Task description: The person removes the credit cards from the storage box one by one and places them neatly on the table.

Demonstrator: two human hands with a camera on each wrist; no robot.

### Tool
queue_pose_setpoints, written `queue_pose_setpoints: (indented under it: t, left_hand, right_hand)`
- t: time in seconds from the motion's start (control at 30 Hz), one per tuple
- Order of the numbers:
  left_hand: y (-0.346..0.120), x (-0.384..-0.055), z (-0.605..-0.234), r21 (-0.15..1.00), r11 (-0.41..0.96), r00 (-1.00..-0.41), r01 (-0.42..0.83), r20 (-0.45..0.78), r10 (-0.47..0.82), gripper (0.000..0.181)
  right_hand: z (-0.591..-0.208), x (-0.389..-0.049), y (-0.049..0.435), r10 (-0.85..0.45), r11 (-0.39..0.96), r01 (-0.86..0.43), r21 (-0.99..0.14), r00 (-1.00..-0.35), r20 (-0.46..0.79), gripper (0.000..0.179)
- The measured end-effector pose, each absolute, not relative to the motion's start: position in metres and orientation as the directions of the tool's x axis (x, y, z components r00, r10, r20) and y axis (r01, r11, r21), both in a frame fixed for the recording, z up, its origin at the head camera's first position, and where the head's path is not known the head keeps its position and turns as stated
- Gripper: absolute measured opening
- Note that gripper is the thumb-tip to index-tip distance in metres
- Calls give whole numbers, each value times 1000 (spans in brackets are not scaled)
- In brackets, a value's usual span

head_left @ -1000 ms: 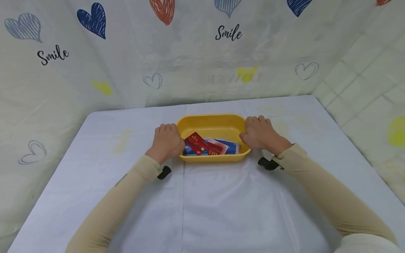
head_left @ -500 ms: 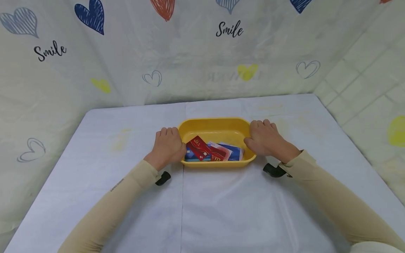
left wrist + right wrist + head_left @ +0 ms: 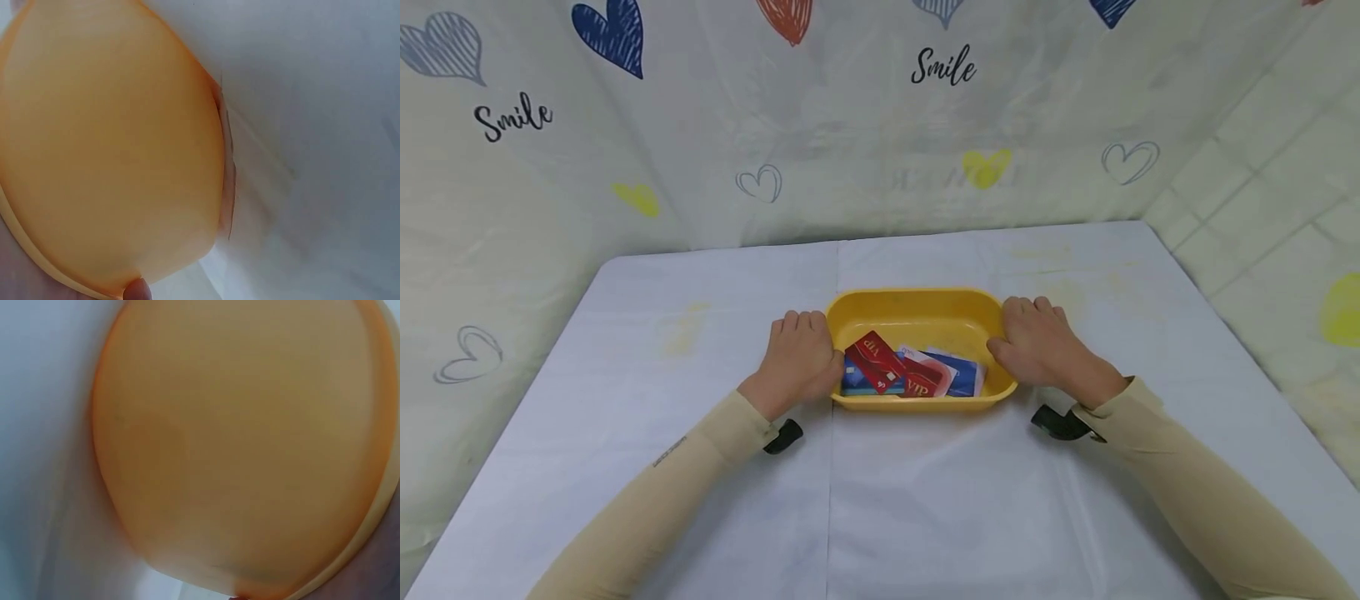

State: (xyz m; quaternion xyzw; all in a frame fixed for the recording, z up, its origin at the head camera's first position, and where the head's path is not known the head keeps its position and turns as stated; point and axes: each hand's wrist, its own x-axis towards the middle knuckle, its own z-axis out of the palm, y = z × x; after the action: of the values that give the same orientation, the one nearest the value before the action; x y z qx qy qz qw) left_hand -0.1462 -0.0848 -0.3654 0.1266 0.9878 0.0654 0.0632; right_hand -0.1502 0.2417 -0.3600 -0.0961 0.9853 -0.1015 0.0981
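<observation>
A yellow oblong plastic basin (image 3: 917, 305) sits between the two hands in the head view. My left hand (image 3: 799, 360) grips its left end, knuckles at the rim. At the opposite end my right hand (image 3: 1047, 348) holds the rim, thumb on the near side. Inside lie several cards, among them a red VIP card (image 3: 874, 362) tilted over blue ones and a blue card (image 3: 964, 375) to the right. Both wrist views are filled by the basin's outer wall (image 3: 119, 150), with a fingertip (image 3: 137, 290) of the left hand at the edge.
The basin is over a table (image 3: 715, 517) with a white cloth, creased along a vertical line. Behind stands a pale curtain (image 3: 857, 125) printed with hearts and "Smile". A dark wrist-worn device (image 3: 1060, 422) shows under the right cuff, another (image 3: 785, 437) under the left.
Both hands have drawn the basin, cards inside, nearer to the body and slightly to the right. Their grip on its two ends stays the same.
</observation>
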Motion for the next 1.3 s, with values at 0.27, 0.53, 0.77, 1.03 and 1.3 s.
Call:
queue_pose_setpoints:
  t: [0.27,0.53,0.77,1.03,1.3]
  left_hand:
    - [-83,-140,-365,141,956,-955,258,-115,275,34]
    - [-80,-134,-366,126,955,-953,267,-117,281,32]
    - [-79,-129,-366,125,952,-950,278,-111,292,33]
    - [-78,-123,-367,119,948,-946,295,-108,307,32]
    - [-79,-125,-366,118,947,-937,299,-150,315,35]
  right_hand:
    - [-364,-143,246,-216,959,-179,-221,-964,-155,27]
    - [-363,-138,251,-224,954,-185,-236,-963,-150,25]
    - [-365,-131,254,-229,958,-198,-208,-964,-134,26]
    - [-368,-125,257,-229,954,-196,-225,-965,-127,25]
    - [-371,-124,257,-239,948,-207,-242,-965,-110,25]
